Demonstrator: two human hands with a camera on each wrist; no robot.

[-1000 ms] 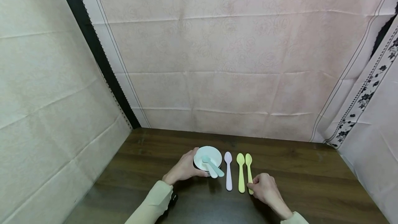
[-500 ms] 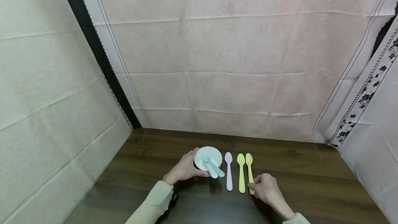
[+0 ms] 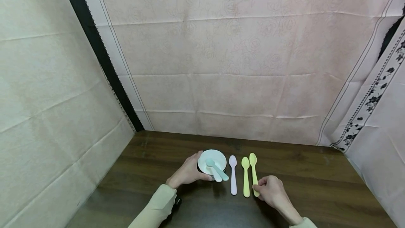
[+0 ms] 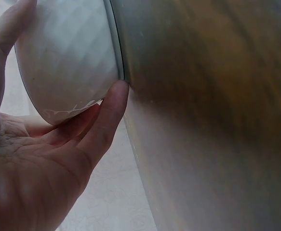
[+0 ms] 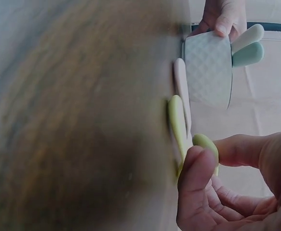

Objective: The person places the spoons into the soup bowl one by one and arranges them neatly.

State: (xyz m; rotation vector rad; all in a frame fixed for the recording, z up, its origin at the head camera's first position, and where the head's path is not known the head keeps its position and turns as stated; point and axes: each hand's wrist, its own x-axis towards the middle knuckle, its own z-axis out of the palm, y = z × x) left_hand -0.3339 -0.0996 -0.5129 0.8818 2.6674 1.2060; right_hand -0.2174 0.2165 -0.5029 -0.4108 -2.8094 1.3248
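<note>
My left hand (image 3: 188, 171) grips the side of a small white bowl (image 3: 219, 157). Its textured outer wall (image 4: 68, 53) shows between thumb and fingers in the left wrist view. A mint-green spoon (image 3: 219, 171) and a white spoon (image 3: 217, 176) lean in the bowl, handles over the near rim. My right hand (image 3: 270, 191) pinches the handle of a yellow-green spoon (image 3: 253, 166) between thumb and fingers. In the right wrist view, that handle end (image 5: 206, 143) sits off the tabletop. Just left of it lies another yellow-green spoon (image 3: 245, 177), then a lilac spoon (image 3: 233, 175).
The dark brown wooden table (image 3: 300, 175) extends to both sides and in front of the hands. Pale cloth walls (image 3: 234, 90) stand behind it and at left and right. A black strip (image 3: 104, 59) runs down the left corner.
The pinched yellow-green spoon has risen slightly from the table and shifted a little away from me. My left hand and the bowl have stayed in place.
</note>
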